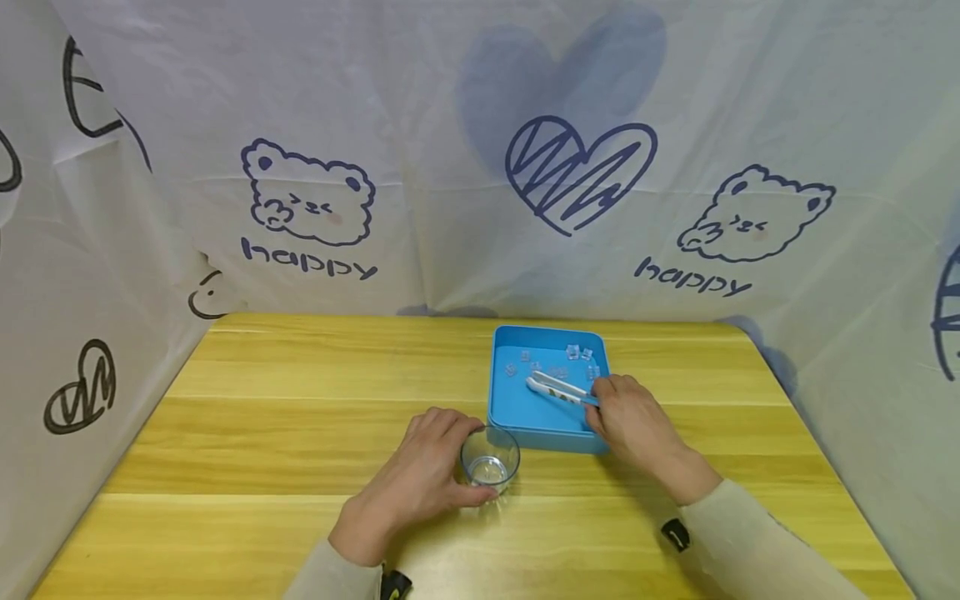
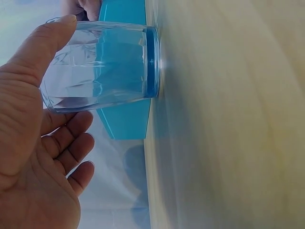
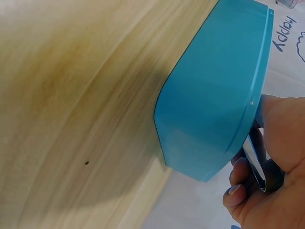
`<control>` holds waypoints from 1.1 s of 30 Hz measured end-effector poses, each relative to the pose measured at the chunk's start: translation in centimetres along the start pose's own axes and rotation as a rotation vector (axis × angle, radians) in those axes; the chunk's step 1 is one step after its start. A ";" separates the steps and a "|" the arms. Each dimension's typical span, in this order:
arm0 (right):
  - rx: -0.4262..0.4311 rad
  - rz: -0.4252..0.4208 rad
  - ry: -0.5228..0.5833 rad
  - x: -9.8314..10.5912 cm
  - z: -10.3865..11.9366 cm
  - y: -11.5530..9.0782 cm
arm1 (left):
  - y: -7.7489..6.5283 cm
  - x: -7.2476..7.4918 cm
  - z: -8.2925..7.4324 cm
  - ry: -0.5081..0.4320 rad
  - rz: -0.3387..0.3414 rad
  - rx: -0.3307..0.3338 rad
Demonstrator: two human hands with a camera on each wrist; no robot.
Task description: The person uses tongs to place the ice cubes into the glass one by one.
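My left hand grips a clear drinking glass, thumb on its near side and fingers round the far side. In the left wrist view the glass stands upright on the wooden table, its facets showing the blue behind it. My right hand holds white tongs with dark marks by their rear end. Their tips reach over the blue tray, among several small clear cubes. The right wrist view shows the bent metal end of the tongs within the curled fingers, beside the tray wall.
The light wooden table extends on both sides of the tray. White cloth with drawn bears and hearts hangs behind it and at the sides. The glass stands close to the tray's near left corner.
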State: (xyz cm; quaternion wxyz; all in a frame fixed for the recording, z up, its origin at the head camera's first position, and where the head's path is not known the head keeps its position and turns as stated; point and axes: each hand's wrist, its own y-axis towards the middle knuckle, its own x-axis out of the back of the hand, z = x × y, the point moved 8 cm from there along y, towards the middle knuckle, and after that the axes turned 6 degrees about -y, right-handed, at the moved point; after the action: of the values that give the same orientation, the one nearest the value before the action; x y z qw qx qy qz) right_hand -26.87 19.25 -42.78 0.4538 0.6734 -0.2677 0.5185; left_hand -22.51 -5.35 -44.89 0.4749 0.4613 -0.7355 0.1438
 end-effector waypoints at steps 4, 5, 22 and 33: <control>0.001 -0.019 0.013 0.4 0.0 -0.2 | 0.0 -0.1 0.1 -0.005 0.005 0.009; 0.000 -0.024 0.016 0.6 0.0 -0.3 | 0.0 -0.1 0.1 -0.006 0.007 0.012; 0.011 -0.112 0.030 3.7 0.6 -1.5 | 0.0 -0.4 0.2 -0.044 0.005 0.028; 0.058 -0.166 0.057 6.5 2.1 -3.1 | 0.1 -0.4 0.2 -0.054 0.013 0.038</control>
State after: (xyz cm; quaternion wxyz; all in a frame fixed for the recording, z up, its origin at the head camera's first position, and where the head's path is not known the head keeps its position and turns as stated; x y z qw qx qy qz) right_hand -21.27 19.44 -37.79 0.4831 0.6911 -0.1830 0.5055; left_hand -22.64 -5.24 -45.36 0.4451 0.4691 -0.7482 0.1485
